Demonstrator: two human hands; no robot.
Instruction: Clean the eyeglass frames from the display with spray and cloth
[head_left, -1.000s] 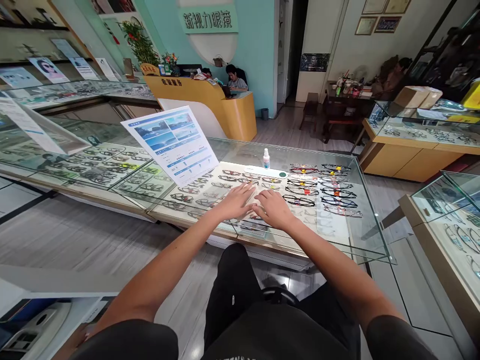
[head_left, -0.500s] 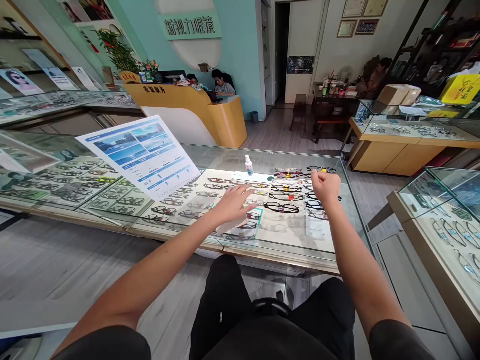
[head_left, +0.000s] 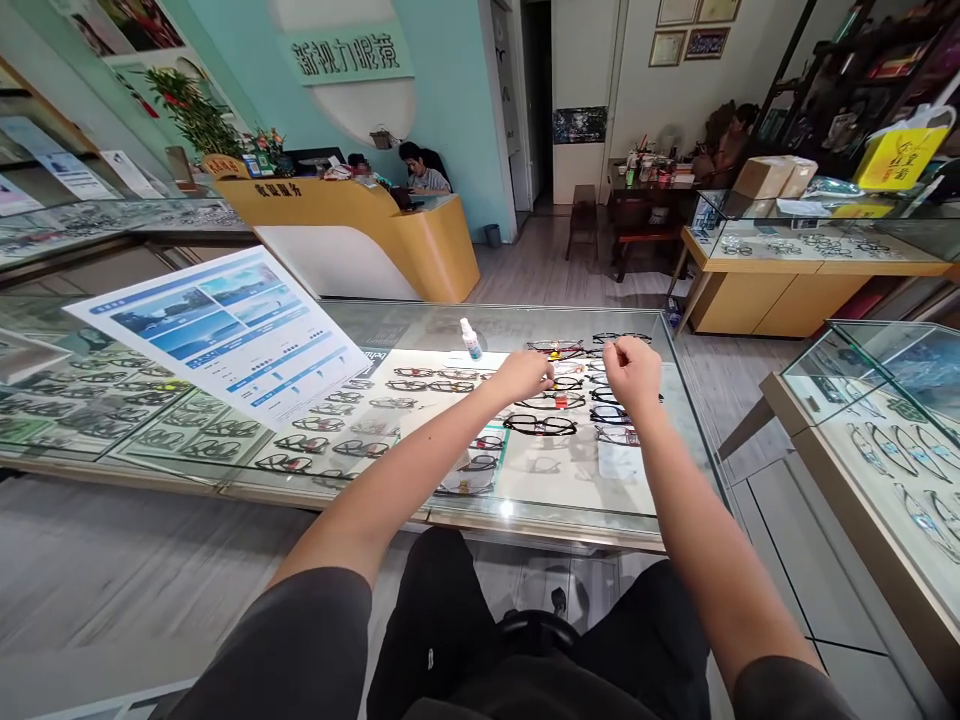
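Observation:
I sit at a glass display counter [head_left: 675,440] with rows of eyeglasses [head_left: 538,425] laid out on top. My left hand [head_left: 525,375] is stretched over the far rows with its fingers curled in. My right hand [head_left: 634,370] hovers just right of it, closed in a loose fist above the dark frames. Both hands are raised slightly off the glass, and what they pinch, if anything, is too small to make out. A small white spray bottle [head_left: 470,340] stands just left of my left hand.
A slanted blue-and-white leaflet board [head_left: 225,335] stands on the counter at left. A teal-edged tray with a white cloth [head_left: 469,465] lies under my left forearm. Another glass case [head_left: 892,420] is close on the right. A person sits behind the yellow reception desk [head_left: 360,235].
Both hands left the cloth near the counter's front edge. The right hand rose first to the far rows and closed; the left then followed and curled beside it. My view turned right.

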